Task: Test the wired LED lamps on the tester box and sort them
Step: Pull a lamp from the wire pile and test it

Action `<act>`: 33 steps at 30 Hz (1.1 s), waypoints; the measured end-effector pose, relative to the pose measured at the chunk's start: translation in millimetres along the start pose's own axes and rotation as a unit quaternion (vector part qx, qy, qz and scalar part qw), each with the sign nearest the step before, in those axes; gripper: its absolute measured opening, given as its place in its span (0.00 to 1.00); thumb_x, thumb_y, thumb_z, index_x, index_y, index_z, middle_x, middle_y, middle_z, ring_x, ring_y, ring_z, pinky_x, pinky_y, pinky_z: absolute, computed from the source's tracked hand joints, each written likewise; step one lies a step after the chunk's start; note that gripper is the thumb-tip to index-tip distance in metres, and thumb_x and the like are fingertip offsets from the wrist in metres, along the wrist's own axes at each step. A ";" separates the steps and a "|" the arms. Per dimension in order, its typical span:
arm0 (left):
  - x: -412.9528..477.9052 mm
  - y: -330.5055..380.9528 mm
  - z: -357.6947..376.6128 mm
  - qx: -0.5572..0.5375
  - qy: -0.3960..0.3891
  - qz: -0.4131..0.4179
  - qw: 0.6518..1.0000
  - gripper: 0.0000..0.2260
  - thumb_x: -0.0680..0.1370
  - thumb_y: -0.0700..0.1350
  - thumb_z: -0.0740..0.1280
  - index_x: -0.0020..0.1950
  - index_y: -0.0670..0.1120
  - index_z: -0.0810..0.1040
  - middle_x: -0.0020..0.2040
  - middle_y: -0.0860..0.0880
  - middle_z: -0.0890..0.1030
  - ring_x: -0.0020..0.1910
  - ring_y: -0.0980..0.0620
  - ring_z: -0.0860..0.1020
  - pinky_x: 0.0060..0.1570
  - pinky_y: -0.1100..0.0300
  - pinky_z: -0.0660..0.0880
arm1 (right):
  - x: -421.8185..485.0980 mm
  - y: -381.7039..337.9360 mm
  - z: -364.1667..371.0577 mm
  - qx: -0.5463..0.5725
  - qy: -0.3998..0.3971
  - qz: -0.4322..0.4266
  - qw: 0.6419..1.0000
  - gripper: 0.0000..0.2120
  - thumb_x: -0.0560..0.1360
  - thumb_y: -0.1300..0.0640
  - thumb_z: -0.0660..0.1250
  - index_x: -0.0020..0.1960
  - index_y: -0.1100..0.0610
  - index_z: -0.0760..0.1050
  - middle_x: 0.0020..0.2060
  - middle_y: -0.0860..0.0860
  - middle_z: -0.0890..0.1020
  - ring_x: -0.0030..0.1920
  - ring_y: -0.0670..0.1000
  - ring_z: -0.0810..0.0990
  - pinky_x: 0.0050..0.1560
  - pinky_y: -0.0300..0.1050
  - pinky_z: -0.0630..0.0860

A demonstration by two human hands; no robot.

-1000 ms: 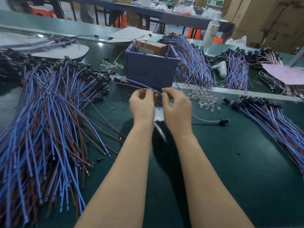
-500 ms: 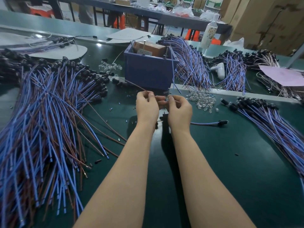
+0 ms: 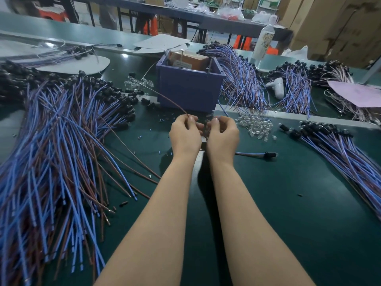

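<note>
My left hand (image 3: 185, 135) and my right hand (image 3: 223, 135) meet just in front of the purple tester box (image 3: 188, 89). The left hand pinches a brown wire (image 3: 162, 98) that runs up and left toward the box's left side. The right hand's fingers are curled round a small clear part between the hands; what it is stays hidden. A big heap of blue and brown wired lamps (image 3: 53, 151) covers the left of the green mat. A smaller sorted bundle (image 3: 346, 153) lies at the right. One single wired lamp (image 3: 259, 154) lies right of my right wrist.
Loose clear LED bulbs (image 3: 255, 125) lie right of the hands, more (image 3: 140, 82) left of the box. Further bundles (image 3: 243, 83) sit behind the box beside a white tool (image 3: 277, 86), a pink sheet (image 3: 358, 92) and a bottle (image 3: 265, 41). Small cut sleeve bits dot the mat.
The blue wire that ran from my right hand to the box a second ago is gone from it. Both hands stayed close together in front of the box, the left still pinching the brown wire.
</note>
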State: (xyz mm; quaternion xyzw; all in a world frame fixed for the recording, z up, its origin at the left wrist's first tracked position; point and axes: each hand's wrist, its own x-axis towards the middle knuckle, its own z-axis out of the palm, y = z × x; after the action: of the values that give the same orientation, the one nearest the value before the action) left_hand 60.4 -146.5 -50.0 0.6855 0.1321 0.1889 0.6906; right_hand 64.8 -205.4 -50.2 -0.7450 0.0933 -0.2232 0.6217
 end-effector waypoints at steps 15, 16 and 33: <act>-0.7 1.2 -6.2 0.151 -0.052 0.031 0.987 0.17 0.81 0.40 0.57 0.70 0.44 0.70 0.63 0.44 0.77 0.63 0.47 0.74 0.57 0.66 0.65 | -5.0 8.8 -1.9 -0.069 -0.086 -0.065 0.992 0.19 0.78 0.62 0.61 0.68 0.55 0.70 0.40 0.48 0.77 0.46 0.51 0.77 0.47 0.36 0.68; 0.0 0.7 -6.2 0.153 -0.051 0.030 0.986 0.17 0.81 0.40 0.57 0.70 0.44 0.70 0.63 0.43 0.78 0.62 0.47 0.74 0.56 0.66 0.65 | -4.7 9.4 -1.6 -0.069 -0.087 -0.065 0.992 0.19 0.78 0.62 0.61 0.68 0.55 0.70 0.40 0.47 0.77 0.45 0.51 0.77 0.46 0.35 0.68; -1.4 -1.9 -6.1 0.131 -0.052 0.039 0.989 0.20 0.82 0.41 0.56 0.74 0.49 0.63 0.59 0.37 0.79 0.57 0.44 0.77 0.58 0.56 0.71 | -3.8 10.7 -1.7 -0.072 -0.095 -0.062 0.991 0.18 0.78 0.61 0.62 0.67 0.55 0.71 0.36 0.42 0.74 0.44 0.48 0.75 0.44 0.31 0.65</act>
State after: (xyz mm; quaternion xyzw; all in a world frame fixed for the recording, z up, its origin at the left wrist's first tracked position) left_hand 56.6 -141.7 -52.2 0.7839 0.0927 0.1603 0.5926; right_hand 62.1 -207.6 -61.1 -0.8100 0.0032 -0.1826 0.5572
